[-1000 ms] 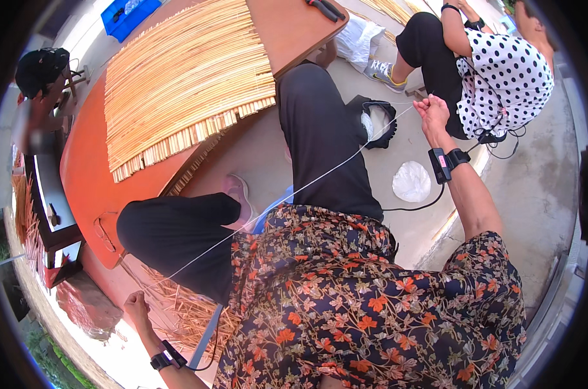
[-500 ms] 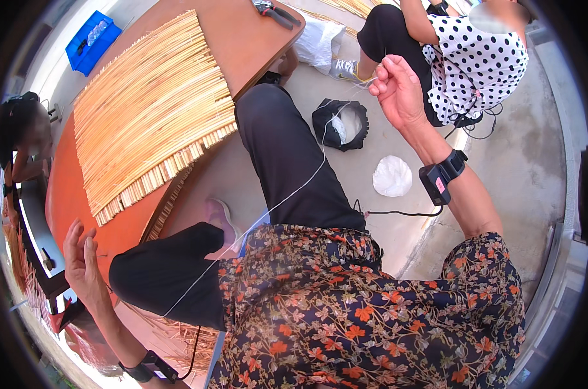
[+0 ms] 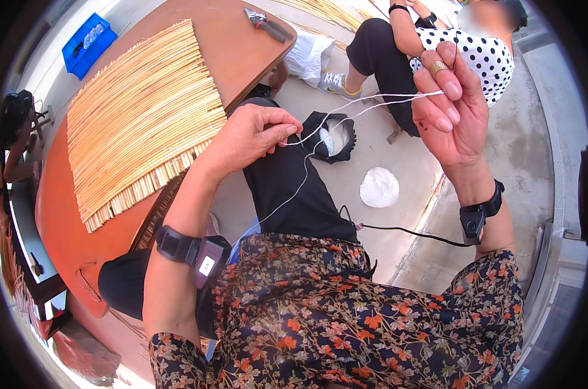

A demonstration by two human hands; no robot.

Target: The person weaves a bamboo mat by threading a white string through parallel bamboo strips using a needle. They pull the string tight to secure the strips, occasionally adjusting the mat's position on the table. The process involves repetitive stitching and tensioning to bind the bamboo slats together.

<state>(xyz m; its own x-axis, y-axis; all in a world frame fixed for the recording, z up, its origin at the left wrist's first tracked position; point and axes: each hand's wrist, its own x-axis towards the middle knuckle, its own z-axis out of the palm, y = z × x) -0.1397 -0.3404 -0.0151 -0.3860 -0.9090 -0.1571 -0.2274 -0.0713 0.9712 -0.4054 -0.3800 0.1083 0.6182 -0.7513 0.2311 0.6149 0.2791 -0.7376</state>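
A white string (image 3: pixel 378 102) stretches in two strands between my hands, and one strand trails down over my dark trouser leg. My left hand (image 3: pixel 252 136) pinches it between thumb and fingertips above my knee. Raised at the upper right, my right hand (image 3: pixel 453 104) is curled closed, with the string's looped end at its fingers. A ridged gold-coloured band, like a thimble ring (image 3: pixel 438 67), sits on one of its fingers. Something thin and dark pokes up by the fingertips, too fine to name surely. Left of my hands, a mat of straw-coloured stalks (image 3: pixel 145 117) lies on the table.
The brown table (image 3: pixel 242 52) carries red-handled pruning shears (image 3: pixel 268 24). A blue bin (image 3: pixel 90 45) stands beyond it. Past my knee are a black bag (image 3: pixel 333 137) with white contents and a round white piece (image 3: pixel 379 187). A person in polka dots (image 3: pixel 495 84) sits at the upper right.
My left hand has come from the lower left up to the middle and now pinches the string. My right hand has moved right and nearer, and the string between them is drawn out.
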